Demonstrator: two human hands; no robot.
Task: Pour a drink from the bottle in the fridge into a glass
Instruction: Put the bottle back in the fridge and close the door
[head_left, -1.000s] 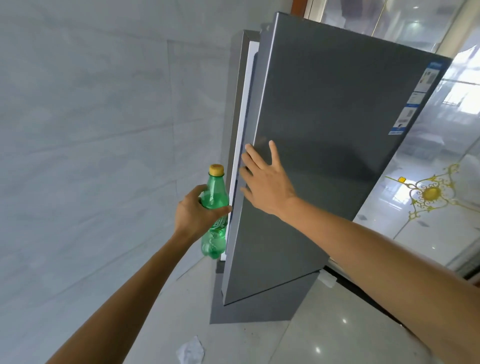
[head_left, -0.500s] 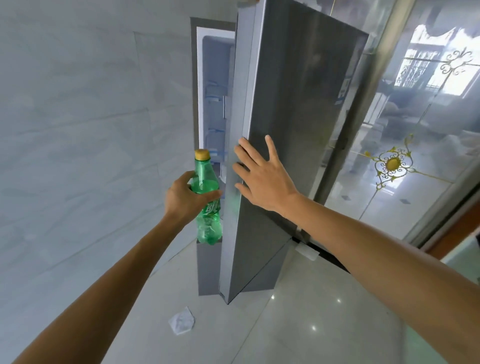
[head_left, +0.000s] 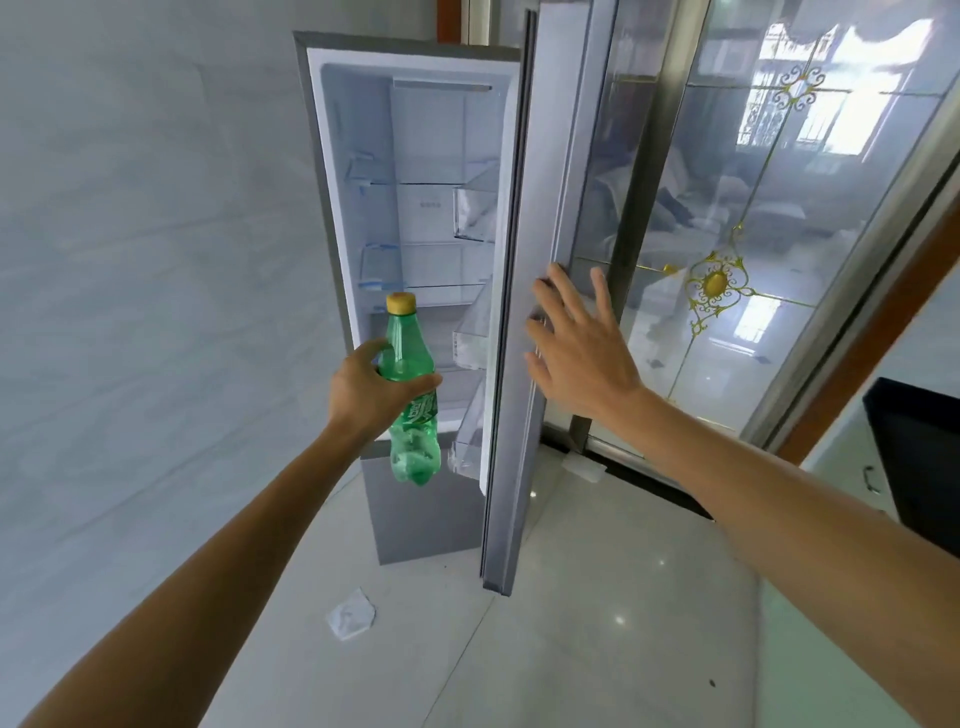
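A green plastic bottle (head_left: 413, 415) with a yellow cap is upright in my left hand (head_left: 371, 387), which grips it around the upper body, just in front of the fridge's open compartment. The grey fridge (head_left: 400, 514) stands against the wall with white shelves showing inside. Its tall grey door (head_left: 524, 322) is swung wide, seen edge-on. My right hand (head_left: 576, 343) lies flat with fingers spread on the door's outer edge. No glass is in view.
A marble-look wall fills the left. Behind the door stands a glass partition (head_left: 753, 234) with gold ornament. A crumpled white paper (head_left: 352, 616) lies on the glossy floor. A dark counter edge (head_left: 919, 452) shows at the right.
The fridge door has swung further open, from nearly closed to wide, exposing the shelves. My right hand stayed on the door; the bottle remains in my left hand.
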